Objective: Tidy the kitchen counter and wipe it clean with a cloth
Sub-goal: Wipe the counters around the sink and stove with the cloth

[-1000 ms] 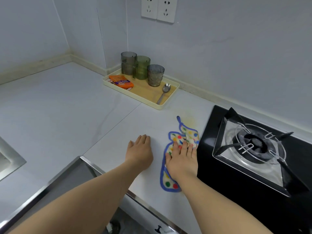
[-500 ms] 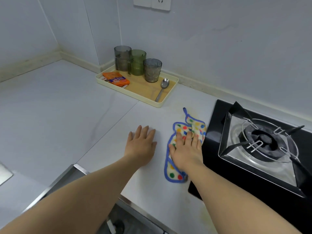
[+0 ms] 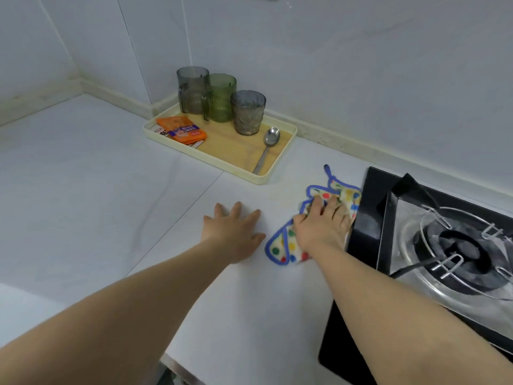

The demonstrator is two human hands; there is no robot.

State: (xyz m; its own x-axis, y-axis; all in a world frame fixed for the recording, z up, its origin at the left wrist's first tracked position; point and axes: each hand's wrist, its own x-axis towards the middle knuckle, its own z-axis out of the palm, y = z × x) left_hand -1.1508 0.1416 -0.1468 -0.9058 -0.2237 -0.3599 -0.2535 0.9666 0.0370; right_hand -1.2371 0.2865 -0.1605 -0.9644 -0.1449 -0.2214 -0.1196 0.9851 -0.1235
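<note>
Both forearms come in bare from the bottom edge, elbows cut off by the frame. Bench (image 3: 83, 190) is white; its front lip shows only as a blurred metal strip between the arms. Wide open surface to the left, running back to the corner. To the right the black hob (image 3: 363, 207) closes the working room, its near corner and right side cut off; burner (image 3: 460, 251) and wire pan support are smeared by motion. Left hand (image 3: 233, 234) lies palm down on the bare bench, fingers straight and slightly spread, holding nothing, just beside the cloth (image 3: 281, 247) but apart from it. Right hand (image 3: 322, 229) sits on top of the cloth, fingers bent down into the fabric, which bunches between thumb and forefinger; little-finger side is against the hob's edge. The cloth is white with coloured dots and a blue border, flat on the bench hard against the hob; its middle is hidden under the hand, and its hanging loop points away toward the wall. A clear strip of bench separates it from the cream tray (image 3: 211, 159) behind. On the tray: a spoon (image 3: 268, 145) along the right side, an orange packet (image 3: 181, 130) at the left with print too small to read, and three cups (image 3: 222, 97) in a row at the back. Tray's far rim sits close under the pale wall (image 3: 333, 65)
</note>
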